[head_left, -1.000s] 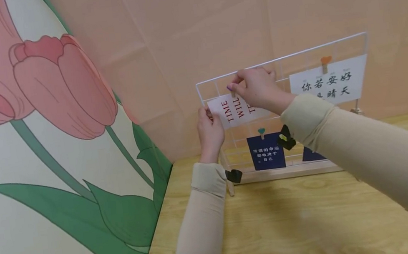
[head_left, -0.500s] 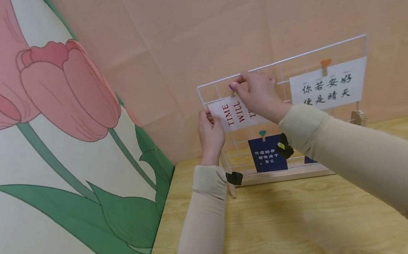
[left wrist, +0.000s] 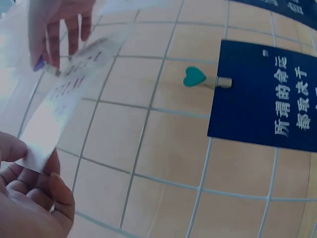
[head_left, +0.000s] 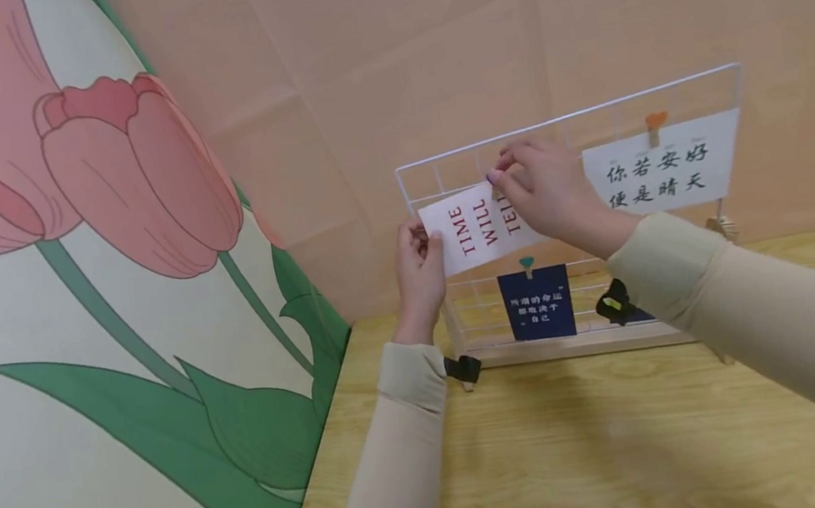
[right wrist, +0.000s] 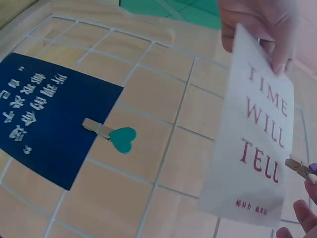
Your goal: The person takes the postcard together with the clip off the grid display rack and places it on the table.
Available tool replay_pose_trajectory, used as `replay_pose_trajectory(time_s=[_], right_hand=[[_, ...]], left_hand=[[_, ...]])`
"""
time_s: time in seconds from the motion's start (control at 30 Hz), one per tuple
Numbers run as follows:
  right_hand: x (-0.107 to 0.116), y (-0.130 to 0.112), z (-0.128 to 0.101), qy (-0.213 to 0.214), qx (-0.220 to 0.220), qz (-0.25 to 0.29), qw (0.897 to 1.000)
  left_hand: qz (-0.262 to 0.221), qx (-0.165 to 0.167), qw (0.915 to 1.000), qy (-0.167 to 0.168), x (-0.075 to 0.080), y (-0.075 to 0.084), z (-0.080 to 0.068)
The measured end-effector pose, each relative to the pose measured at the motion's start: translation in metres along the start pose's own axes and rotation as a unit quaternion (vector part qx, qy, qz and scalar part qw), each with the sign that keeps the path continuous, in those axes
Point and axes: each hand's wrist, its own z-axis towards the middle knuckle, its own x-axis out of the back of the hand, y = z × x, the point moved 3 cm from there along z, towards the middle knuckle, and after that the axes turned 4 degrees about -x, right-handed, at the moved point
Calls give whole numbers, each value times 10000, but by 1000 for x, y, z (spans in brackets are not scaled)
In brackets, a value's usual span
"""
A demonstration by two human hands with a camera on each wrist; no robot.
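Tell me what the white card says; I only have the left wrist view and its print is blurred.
Observer: The white card reads TIME WILL TELL in red letters.
Operator: What is the other hand pinching?
Observer: The right hand pinches a wooden clip at the card's edge.
Operator: Anything hanging further along the grid?
Observer: Yes, a second white card with black Chinese writing hangs top right under an orange heart clip.

white card (head_left: 478, 225) | red "TIME WILL TELL" print | tilted (off level) | against wire grid (head_left: 661, 95)
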Motion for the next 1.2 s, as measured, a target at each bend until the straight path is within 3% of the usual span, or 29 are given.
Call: replay_pose_trajectory(time_s=[0.13,0.43,0.73,1.0,1.2], right_hand=[[11,5,-15,19,90,68,9999],[19,20,-43,-230,-146,21,9996],[19,38,-69,-436,-25,174,9989],[18,58,-98,-584,229,219,9978],[10,69,-116,-661,154,142,9976]], left_hand=[[-137,-72,9999,-59,-1,5,-8],[-188,-186,9991,-323,-1,8,-28],[-146,60,9974,-709,2,0,-53],[141,-43,9942,-1067,1,-9,-73],[261,320,9915,-1232,5,-22,-85]])
